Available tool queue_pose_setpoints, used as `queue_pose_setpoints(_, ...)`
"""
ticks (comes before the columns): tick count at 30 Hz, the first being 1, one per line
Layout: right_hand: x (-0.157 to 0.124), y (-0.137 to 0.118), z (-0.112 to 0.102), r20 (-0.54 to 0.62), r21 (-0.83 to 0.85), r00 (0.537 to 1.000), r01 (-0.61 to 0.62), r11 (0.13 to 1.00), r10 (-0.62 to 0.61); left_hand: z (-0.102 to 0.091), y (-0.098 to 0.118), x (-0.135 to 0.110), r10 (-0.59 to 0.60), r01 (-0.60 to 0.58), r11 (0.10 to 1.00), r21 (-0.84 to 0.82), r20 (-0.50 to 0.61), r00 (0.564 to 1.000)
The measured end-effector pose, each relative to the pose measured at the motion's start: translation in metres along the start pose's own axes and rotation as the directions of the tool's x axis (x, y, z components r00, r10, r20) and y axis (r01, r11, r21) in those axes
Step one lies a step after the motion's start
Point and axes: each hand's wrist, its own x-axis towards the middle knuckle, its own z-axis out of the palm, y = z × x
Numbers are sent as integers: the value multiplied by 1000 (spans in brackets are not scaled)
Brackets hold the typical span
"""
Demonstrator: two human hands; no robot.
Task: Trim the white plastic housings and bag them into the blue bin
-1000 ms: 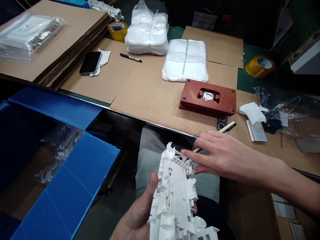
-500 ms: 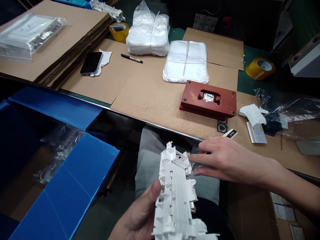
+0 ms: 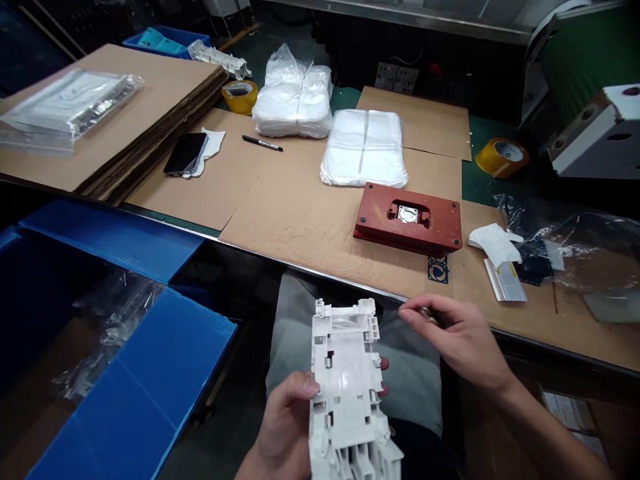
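Cardboard (image 3: 295, 200) is covering much of the green table (image 3: 477, 190); behind the table, power sockets (image 3: 387, 76) are showing against darkness and a metal ledge (image 3: 425, 15) is running, while below the table dim floor (image 3: 200, 453) is lying in shadow

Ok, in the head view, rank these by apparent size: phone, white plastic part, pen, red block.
1. White plastic part, though being nearest the camera enlarges it
2. Red block
3. Phone
4. Pen
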Motion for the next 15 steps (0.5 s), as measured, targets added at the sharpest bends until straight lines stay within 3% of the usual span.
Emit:
queue_pose_setpoints(4,-13,35,-27,-255,-8,949,-194,981,186,2,8,8,-51,51,999,-3,101,994)
queue_pose_setpoints(12,-44,81,-44,-412,-92,874,-323,942,259,-6,13,17,-132,136,991,-4,187,973)
queue_pose_setpoints(15,-70,104,-59,-519,-100,803,-397,912,293,-8,15,17,-152,152,988,13,154,976)
